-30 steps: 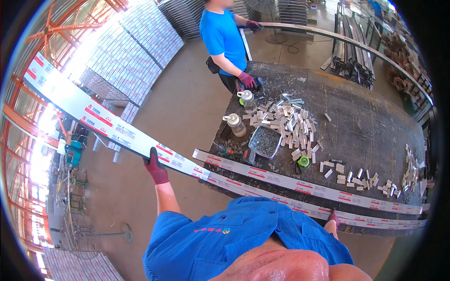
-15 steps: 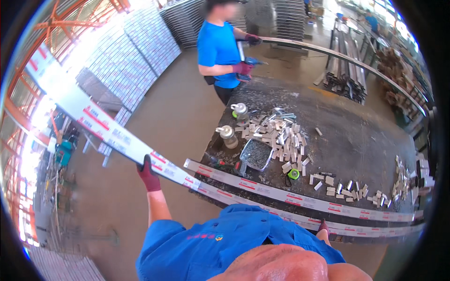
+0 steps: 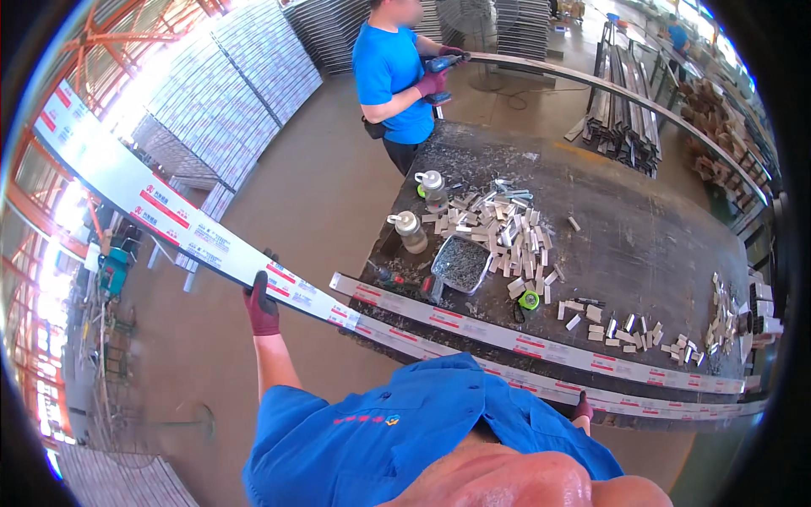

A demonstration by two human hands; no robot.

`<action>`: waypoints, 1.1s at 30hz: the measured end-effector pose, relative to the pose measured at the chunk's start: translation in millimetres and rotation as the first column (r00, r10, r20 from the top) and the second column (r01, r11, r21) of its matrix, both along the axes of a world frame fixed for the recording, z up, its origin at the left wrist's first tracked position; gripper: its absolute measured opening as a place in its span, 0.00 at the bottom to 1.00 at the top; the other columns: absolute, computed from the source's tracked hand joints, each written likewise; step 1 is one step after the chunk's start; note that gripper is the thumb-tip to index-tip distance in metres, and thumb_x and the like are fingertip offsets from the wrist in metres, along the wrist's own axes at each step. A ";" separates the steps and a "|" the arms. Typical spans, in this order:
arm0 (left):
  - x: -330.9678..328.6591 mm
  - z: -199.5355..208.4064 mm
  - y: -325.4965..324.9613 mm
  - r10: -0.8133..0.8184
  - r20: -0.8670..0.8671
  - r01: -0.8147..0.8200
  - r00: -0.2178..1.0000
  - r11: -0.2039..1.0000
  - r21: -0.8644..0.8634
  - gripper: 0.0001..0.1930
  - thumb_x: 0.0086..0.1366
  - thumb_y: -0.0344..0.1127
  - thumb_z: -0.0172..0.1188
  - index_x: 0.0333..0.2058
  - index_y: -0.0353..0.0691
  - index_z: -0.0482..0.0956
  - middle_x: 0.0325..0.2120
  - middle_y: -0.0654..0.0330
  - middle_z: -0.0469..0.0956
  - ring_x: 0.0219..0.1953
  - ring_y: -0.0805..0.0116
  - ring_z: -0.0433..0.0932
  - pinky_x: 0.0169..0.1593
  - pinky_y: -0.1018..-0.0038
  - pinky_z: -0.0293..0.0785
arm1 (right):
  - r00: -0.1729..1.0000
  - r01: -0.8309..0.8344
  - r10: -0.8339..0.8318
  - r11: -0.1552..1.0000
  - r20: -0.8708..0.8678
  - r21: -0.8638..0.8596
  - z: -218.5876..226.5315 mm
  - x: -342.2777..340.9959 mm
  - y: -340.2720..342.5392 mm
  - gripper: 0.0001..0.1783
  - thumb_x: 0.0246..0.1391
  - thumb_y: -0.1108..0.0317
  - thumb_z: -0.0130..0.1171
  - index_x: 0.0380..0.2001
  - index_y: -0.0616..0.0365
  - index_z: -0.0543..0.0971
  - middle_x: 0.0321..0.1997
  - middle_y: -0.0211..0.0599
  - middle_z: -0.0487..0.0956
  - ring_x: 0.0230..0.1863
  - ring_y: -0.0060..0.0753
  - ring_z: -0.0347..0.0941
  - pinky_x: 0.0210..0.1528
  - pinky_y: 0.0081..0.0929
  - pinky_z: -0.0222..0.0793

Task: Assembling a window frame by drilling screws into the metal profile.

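— What is being handled?

— A long white profile strip (image 3: 194, 228) with red labels. It runs from far out beyond the left hand, across in front of the person, to the near edge of the dark workbench (image 3: 642, 245), where it lies against that edge towards the right hand.

— How is the left hand placed?

— The left hand (image 3: 262, 306), in a dark red glove, is raised with the forearm stretched up and out from a blue sleeve. Its fingers wrap the strip from below, gripping it (the palm side is hidden).

— And the right hand?

— Only a bit of the right hand (image 3: 582, 408), also gloved, shows past the blue shirt, at the strip near the bench edge. Whether it grips or merely rests there, I cannot tell.

— What lies beyond the hands?

— A second labelled strip (image 3: 507, 335) lies on the bench just past the first. Further on are a tray of small metal bits (image 3: 460, 264), a heap of short pale offcuts (image 3: 507, 232), two plastic bottles (image 3: 409, 231), and a green tape measure (image 3: 529, 299).

— Anyone else?

— Another person in a blue shirt (image 3: 387, 68) stands at the far side of the bench, holding a power drill (image 3: 443, 64) at a long rail (image 3: 608, 89).
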State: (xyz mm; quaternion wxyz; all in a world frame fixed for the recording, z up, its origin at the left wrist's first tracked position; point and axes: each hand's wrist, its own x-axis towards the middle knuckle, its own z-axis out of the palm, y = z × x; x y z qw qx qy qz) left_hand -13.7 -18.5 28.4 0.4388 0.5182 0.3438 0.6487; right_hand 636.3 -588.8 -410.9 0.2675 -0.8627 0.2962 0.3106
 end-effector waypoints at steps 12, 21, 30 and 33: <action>-9.5 -3.9 -1.9 0.018 -0.012 -0.019 1.000 0.998 -0.067 0.29 0.71 0.38 0.67 0.64 0.30 0.72 0.56 0.48 0.80 0.59 0.50 0.80 0.68 0.55 0.70 | 0.895 -0.426 0.373 0.878 0.244 0.219 -6.9 -20.9 -35.1 0.42 0.57 0.31 0.67 0.53 0.63 0.85 0.55 0.46 0.86 0.53 0.50 0.83 0.54 0.54 0.79; 0.8 23.2 -14.2 0.026 -0.028 -0.027 0.999 0.999 -0.017 0.28 0.70 0.36 0.67 0.62 0.25 0.72 0.54 0.45 0.82 0.57 0.52 0.82 0.65 0.58 0.73 | 0.819 0.531 -0.446 0.354 -0.360 0.770 30.8 -34.9 0.6 0.41 0.68 0.37 0.56 0.73 0.52 0.68 0.73 0.41 0.73 0.72 0.50 0.68 0.72 0.47 0.67; -8.0 58.5 -34.6 0.084 -0.121 -0.073 0.989 0.993 0.093 0.25 0.71 0.35 0.66 0.61 0.27 0.73 0.51 0.46 0.83 0.54 0.52 0.83 0.63 0.56 0.75 | 0.937 0.254 -0.295 0.208 -0.187 0.944 -15.6 -40.6 -15.9 0.48 0.65 0.23 0.44 0.75 0.45 0.67 0.78 0.37 0.68 0.76 0.54 0.61 0.76 0.60 0.55; -16.7 78.1 -44.5 0.077 -0.226 -0.047 0.971 0.990 0.135 0.27 0.71 0.37 0.65 0.62 0.27 0.72 0.53 0.45 0.82 0.55 0.51 0.82 0.63 0.55 0.75 | 0.886 0.341 -0.392 0.185 -0.249 0.922 -7.1 -47.3 1.1 0.48 0.65 0.23 0.42 0.75 0.44 0.66 0.78 0.36 0.66 0.77 0.53 0.59 0.77 0.61 0.53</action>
